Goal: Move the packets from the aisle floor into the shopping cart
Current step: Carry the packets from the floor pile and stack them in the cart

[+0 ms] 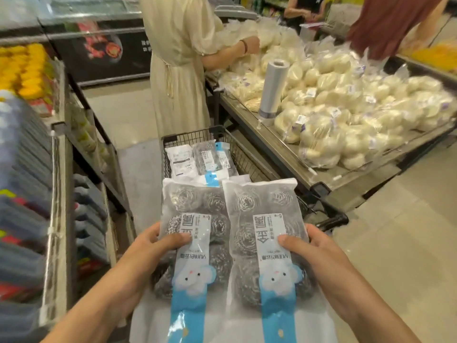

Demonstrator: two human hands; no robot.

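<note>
Head-camera view showed a shopper midway through loading scouring-pad packets into a shopping cart (197,137). The left hand (150,246) gripped one packet (195,241), thumb pressed across its label and fingers curled round its left edge. The right hand (314,248) held a second packet (269,241) the same way on its right edge. Both packets sat side by side, touching, raised above the near end of the cart and not yet released.

Inside the wire basket, several packets already lay flat: a white one (181,160) at the far left, a scouring-pad packet (206,157) beside it and another with a blue strip (223,154) to its right, with more partly hidden under the two in hand. By that showing, part of the job looked done and these two seemed next to go in. Whether any packets were left on the aisle floor could not be told, since the floor near the cart was largely hidden.

Alongside, a desk (284,149) carried heaped bags of pale buns (346,107) and a roll of plastic bags (272,87). A person in a cream dress (178,70) stood at it.
</note>
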